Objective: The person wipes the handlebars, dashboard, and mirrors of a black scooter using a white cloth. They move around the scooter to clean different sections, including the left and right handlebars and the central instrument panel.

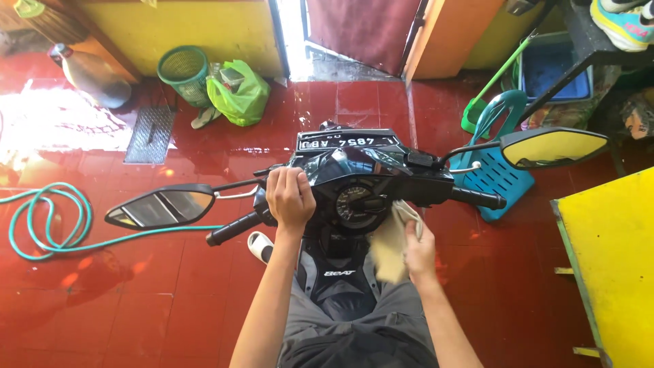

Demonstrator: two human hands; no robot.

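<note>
While the person sits astride a black scooter, seen from above, things run left to right like so. Far left on the wet red floor lies a coiled teal hose, w/ a metal drain grate beyond it. Further back stand a green basket and a green plastic bag. Next comes the left mirror, then the left handlebar.

Left hand sits on the left side of the dash, just inboard of that handlebar; its grip is curled down over the housing, fingers closed round the edge, no separate item in it as far as I can see. A white sandal shows on the floor just below that arm.

Centre: round speedometer, glossy front cowl above it. Right hand has its grip closed on a beige cloth, bunched, pressed against the panel just right of and below the speedometer, near side.

Progress, judging by looks: cowl and dash top shine and look clean, floor is wet all round, so washing seems done and wiping is approx. midway. Right handlebar and right mirror aren't being touched; can't tell if they're dry.

Far right: a teal plastic chair behind the bar and a yellow table at the edge.
</note>
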